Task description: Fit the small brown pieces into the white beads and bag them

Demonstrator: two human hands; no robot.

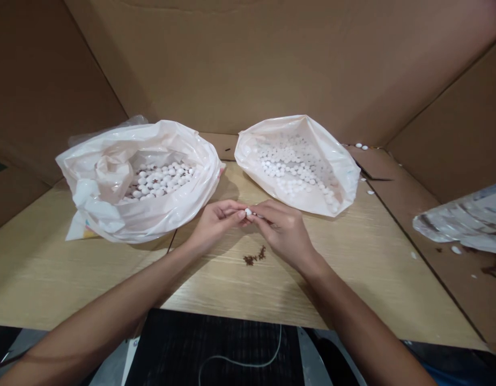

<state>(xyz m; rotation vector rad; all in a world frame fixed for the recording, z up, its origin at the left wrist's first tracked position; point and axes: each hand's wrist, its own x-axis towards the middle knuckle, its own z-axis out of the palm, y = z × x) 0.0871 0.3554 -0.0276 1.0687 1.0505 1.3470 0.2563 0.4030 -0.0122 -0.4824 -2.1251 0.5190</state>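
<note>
My left hand (pixel 216 220) and my right hand (pixel 283 229) meet over the middle of the wooden table (pixel 352 279), fingertips pinched together on one small white round piece (pixel 248 212). A little heap of dark brown bits (pixel 254 257) lies on the table just below the hands. At the left an open white plastic bag (pixel 111 214) holds many white pieces mixed with brown bits. At the right a second open white plastic bag (pixel 344 171) holds many clean white pieces.
Cardboard walls (pixel 272 59) enclose the table at the back and sides. A few loose white pieces (pixel 361 146) lie at the back right. A crumpled clear plastic bag (pixel 465 217) sits at the right edge. A thin white cord (pixel 248 362) lies below the table's front edge.
</note>
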